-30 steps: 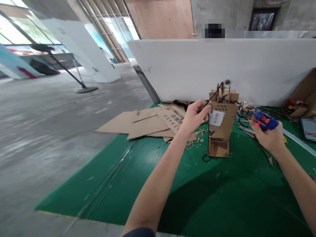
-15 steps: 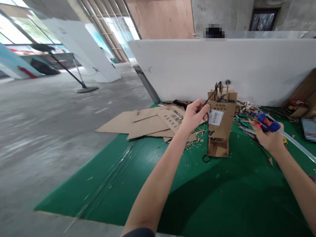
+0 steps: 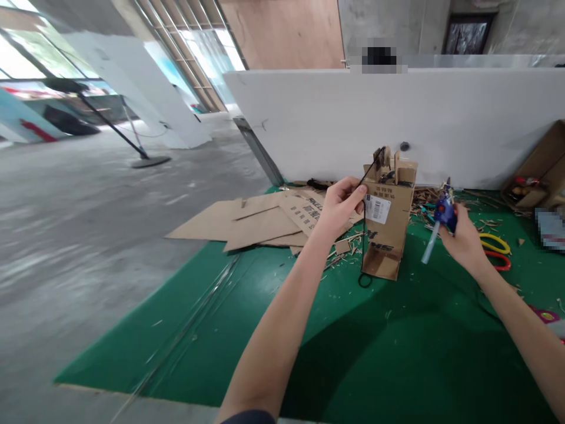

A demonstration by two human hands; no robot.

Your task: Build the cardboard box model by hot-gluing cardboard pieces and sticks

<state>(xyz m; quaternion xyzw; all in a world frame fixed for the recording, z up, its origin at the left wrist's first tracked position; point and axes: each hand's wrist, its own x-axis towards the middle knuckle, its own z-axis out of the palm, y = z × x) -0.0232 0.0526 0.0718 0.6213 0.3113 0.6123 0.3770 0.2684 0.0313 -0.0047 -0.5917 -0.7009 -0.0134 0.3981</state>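
A tall cardboard box construction (image 3: pixel 388 227) stands upright on the green table, with small cardboard uprights and a spool-like wheel at its top. A black cord (image 3: pixel 369 172) runs from the wheel down to my left hand (image 3: pixel 344 203), which pinches it beside the box's upper left edge. Below the hand the cord hangs along the box and ends in a ring (image 3: pixel 365 280) near the tabletop. To the right of the box, my right hand (image 3: pixel 465 238) is closed around a blue glue gun (image 3: pixel 445 213). A clear glue stick (image 3: pixel 430 242) sticks out of its back.
Flat cardboard sheets (image 3: pixel 251 221) lie left of the box, with scraps around them. Yellow- and red-handled scissors (image 3: pixel 497 242) rest beyond my right wrist. A cardboard box (image 3: pixel 541 168) stands at the far right. A white partition (image 3: pixel 309 129) rises behind the table (image 3: pixel 176 330).
The glue gun has turned in my right hand, and that hand has shifted left. The scissors now show. My left hand still pinches the cord; the wheel atop the box looks turned.
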